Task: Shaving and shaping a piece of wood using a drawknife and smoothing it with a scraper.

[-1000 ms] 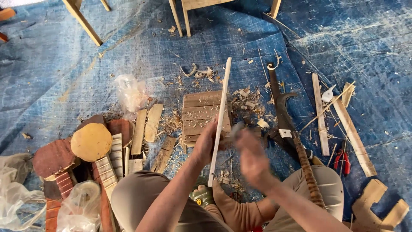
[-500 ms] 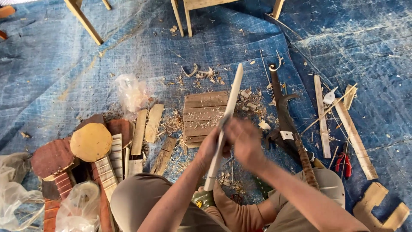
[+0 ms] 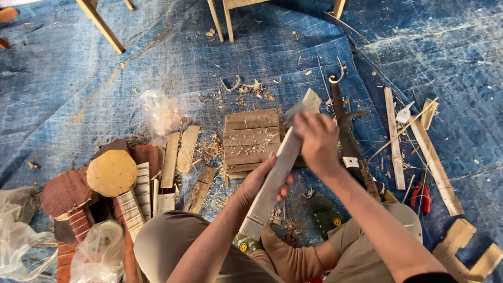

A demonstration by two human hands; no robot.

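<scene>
Nearest the camera are the person's bent knees in tan trousers (image 3: 173, 246), with a green sandal (image 3: 325, 214) on the tarp below. Just above them the left hand (image 3: 262, 181) is closed around the lower part of a long pale wooden strip (image 3: 277, 173), whose near end rests down by the legs. The strip slants up and to the right, its far end lifted over the slatted wooden board (image 3: 251, 139) that lies on the blue tarp (image 3: 157, 68).

The right hand (image 3: 314, 141) is curled over the upper part of the strip, gripping it or a tool hidden under the fingers; which of the two cannot be told. Half a second ago this hand sat lower, close to the left one, and a second ago it hovered off the strip; it has since slid up towards the far end. That reads as a stroke running along the strip's length, so the shaping work appears to be mid-pass.

To the left lie small instrument parts: a round yellow disc (image 3: 111, 173), reddish bodies (image 3: 65, 191) and fretted necks (image 3: 128, 209), with clear plastic bags (image 3: 99, 257) beside them. To the right a dark curved blade (image 3: 348, 141) lies just beside the right hand, then loose wooden slats (image 3: 393, 136) and red-handled pliers (image 3: 419, 194). Shavings (image 3: 246, 86) scatter beyond the board, and furniture legs (image 3: 102, 26) stand at the far edge.
</scene>
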